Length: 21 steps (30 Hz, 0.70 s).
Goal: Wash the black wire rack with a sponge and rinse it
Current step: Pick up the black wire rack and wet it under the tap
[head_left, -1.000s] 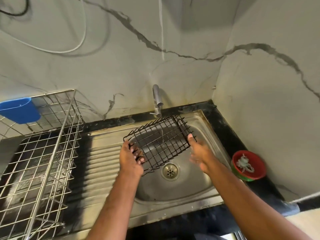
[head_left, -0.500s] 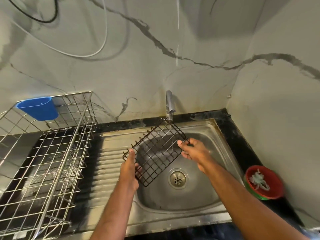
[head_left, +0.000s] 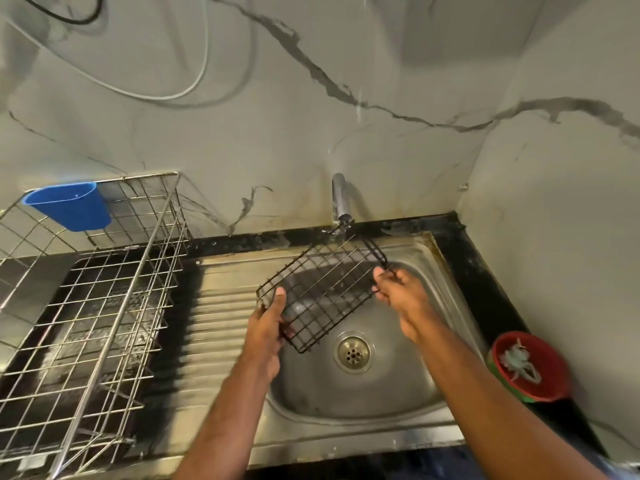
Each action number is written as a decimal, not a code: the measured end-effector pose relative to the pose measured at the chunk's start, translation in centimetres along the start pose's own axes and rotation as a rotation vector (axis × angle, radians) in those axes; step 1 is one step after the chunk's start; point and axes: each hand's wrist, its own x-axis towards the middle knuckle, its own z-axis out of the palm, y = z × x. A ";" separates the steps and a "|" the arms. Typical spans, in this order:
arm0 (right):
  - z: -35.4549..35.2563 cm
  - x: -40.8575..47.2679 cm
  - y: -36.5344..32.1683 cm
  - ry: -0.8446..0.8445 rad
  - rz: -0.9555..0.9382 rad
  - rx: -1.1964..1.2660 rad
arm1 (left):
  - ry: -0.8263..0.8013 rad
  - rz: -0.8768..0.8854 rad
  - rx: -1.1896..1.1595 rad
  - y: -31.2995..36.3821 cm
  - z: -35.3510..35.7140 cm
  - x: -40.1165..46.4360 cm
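Black wire rack [head_left: 322, 289], tilted grid, gripped by left hand [head_left: 266, 327], right hand [head_left: 401, 292].

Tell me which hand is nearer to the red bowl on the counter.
Right. The right hand holds the black wire rack over the sink, on the side toward the red bowl; the left hand grips the rack's opposite edge.

Dim warm light, wide-angle edge distortion
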 end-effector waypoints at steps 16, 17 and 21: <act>-5.1 -1.7 2.0 0.089 0.085 -0.540 | 0.068 -0.025 -0.283 -0.1 5.2 -0.9; -5.9 -1.9 2.0 0.102 0.063 -0.640 | 0.061 -0.012 -0.262 -0.2 5.9 -1.1; -9.6 -3.3 1.9 0.213 -0.017 -0.753 | 0.018 0.003 -0.187 -0.8 9.2 -2.2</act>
